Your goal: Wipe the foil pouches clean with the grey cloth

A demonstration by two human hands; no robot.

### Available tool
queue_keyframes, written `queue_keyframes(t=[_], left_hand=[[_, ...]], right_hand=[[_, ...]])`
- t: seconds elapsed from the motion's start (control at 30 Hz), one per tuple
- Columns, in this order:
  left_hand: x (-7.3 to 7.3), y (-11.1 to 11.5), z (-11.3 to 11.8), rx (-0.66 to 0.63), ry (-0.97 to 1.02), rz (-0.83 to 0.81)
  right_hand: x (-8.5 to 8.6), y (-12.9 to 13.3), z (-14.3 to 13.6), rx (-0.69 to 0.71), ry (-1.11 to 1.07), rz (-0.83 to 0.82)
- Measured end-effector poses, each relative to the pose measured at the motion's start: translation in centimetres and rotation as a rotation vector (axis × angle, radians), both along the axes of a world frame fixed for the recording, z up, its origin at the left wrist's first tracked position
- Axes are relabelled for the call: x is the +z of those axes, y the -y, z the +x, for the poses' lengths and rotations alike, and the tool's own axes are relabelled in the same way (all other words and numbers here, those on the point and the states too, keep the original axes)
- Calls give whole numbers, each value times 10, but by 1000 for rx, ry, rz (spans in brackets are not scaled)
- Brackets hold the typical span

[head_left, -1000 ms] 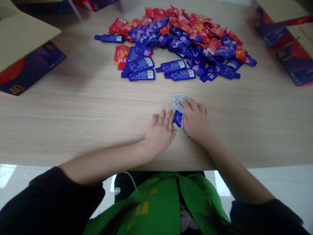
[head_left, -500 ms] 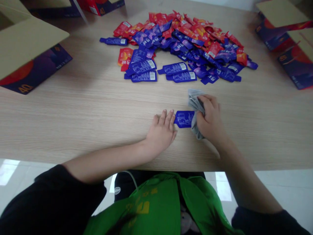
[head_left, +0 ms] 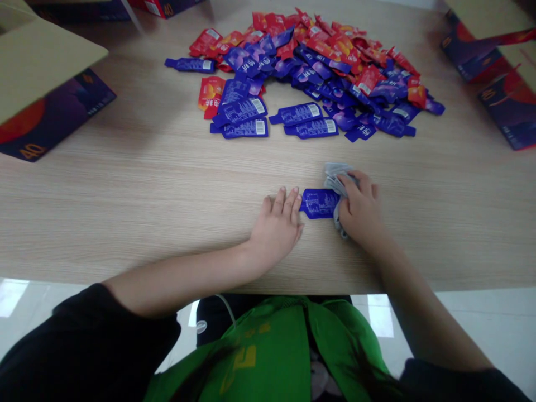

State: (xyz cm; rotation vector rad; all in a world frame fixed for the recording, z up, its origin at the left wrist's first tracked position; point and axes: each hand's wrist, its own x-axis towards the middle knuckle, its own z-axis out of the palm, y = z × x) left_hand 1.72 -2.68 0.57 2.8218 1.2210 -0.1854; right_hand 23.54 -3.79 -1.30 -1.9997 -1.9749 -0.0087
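A blue sachet (head_left: 319, 203) lies flat on the wooden table (head_left: 146, 206), printed side up, with its narrow neck pointing left. My left hand (head_left: 277, 224) is laid flat, fingers out, its fingertips on that neck. A crumpled grey cloth (head_left: 336, 177) is bunched in my right hand (head_left: 360, 209), which presses it over the sachet's right end. That end is hidden beneath cloth and fingers.
Behind my hands spreads a heap of red sachets (head_left: 335, 44) and blue sachets (head_left: 330, 89), with several blue ones lying along its near side. Open cartons stand at the left (head_left: 58, 117) and right (head_left: 508, 106).
My right hand and the cloth have slid slightly right and toward me, so more of the blue sachet shows. The left hand stays in place.
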Motion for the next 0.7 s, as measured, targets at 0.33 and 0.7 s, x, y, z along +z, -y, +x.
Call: queue_keyframes(t=[0.33, 0.7], left_hand=[[-1, 0, 1, 9, 3, 10], [3, -1, 1, -7, -6, 11]], right_hand=[[19, -17, -5, 22, -97, 116], [10, -11, -60, 98, 105, -69]])
